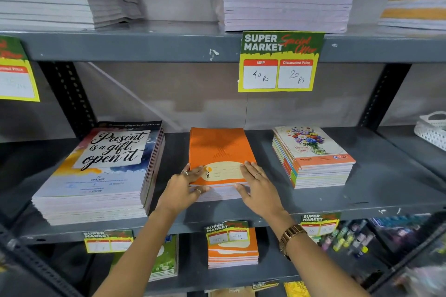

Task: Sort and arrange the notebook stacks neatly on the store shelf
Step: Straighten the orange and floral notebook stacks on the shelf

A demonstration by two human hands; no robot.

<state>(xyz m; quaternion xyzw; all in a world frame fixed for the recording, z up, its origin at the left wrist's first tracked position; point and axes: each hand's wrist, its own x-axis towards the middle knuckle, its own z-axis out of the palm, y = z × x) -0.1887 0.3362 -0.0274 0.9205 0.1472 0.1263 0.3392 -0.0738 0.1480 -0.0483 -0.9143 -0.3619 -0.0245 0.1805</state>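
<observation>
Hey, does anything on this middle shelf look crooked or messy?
Yes. The big left stack sits skewed to the shelf edge, with a dark-edged notebook poking out behind its top cover.

Orange notebook stack [220, 157] lies flat mid-shelf [362, 200].

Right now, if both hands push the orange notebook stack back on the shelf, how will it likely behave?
The orange notebook stack is loose thin books, so upper ones may slide and skew. The left hand and right hand sit at its front corners, which should keep it square. The covers look glossy, so probably slippery. The metal shelf looks smooth, so it should glide.
</observation>
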